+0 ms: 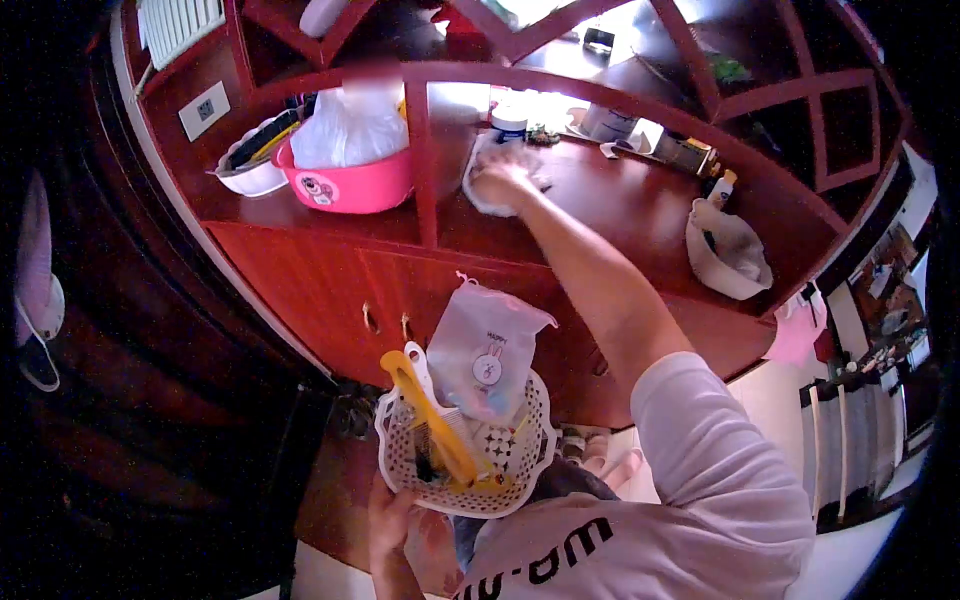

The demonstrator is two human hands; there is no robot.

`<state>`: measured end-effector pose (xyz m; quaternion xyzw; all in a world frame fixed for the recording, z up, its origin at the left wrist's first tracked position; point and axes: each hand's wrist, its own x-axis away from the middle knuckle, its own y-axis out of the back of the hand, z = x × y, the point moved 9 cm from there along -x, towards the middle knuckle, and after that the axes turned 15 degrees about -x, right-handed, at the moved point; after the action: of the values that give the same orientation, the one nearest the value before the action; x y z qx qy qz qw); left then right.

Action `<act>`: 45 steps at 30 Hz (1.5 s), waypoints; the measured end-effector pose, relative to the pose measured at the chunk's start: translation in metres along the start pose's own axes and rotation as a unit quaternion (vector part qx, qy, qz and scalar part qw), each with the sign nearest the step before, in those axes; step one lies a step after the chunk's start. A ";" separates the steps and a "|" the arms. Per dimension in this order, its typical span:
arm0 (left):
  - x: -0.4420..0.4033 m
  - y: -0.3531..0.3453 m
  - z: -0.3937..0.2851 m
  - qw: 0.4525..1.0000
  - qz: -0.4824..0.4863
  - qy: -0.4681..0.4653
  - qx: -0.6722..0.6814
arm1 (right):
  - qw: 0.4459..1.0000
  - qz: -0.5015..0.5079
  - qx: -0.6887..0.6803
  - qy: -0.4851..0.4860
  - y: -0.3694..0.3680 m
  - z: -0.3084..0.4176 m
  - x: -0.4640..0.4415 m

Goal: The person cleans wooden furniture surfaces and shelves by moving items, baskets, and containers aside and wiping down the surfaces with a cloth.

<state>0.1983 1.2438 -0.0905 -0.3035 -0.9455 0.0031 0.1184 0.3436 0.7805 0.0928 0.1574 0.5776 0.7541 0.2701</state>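
My left hand (388,515) grips the near left rim of a white perforated basket (545,440). In the basket are a yellow comb (440,425), a white-handled item beside it and a translucent drawstring bag (480,345) with a rabbit print, which stands up over the far rim. My right hand (503,175) is stretched out onto the red-brown shelf, pressed on a whitish cloth (482,196); its fingers are blurred. Just behind it stands a white-lidded jar (509,119).
A pink basin (365,190) holding a white plastic bag and a white bowl (262,178) are on the shelf's left. A white basket (730,255) and a bottle (722,187) stand at its right. Shoes (597,450) lie below.
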 end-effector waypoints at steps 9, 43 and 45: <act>0.019 0.009 -0.064 0.996 0.043 0.034 -0.072 | 0.958 -0.081 -0.100 0.255 0.039 0.006 0.175; 0.022 0.037 -0.112 0.995 0.029 0.072 -0.064 | 0.963 -0.113 -0.138 0.201 0.026 0.017 0.188; 0.026 0.043 -0.114 0.994 0.025 0.080 -0.074 | 0.954 -0.167 -0.155 0.197 0.046 -0.031 0.199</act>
<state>0.2283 1.2858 0.0224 -0.3345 -0.9225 -0.0886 0.1708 0.1559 0.8649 0.1132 -0.1365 0.5137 0.7945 0.2937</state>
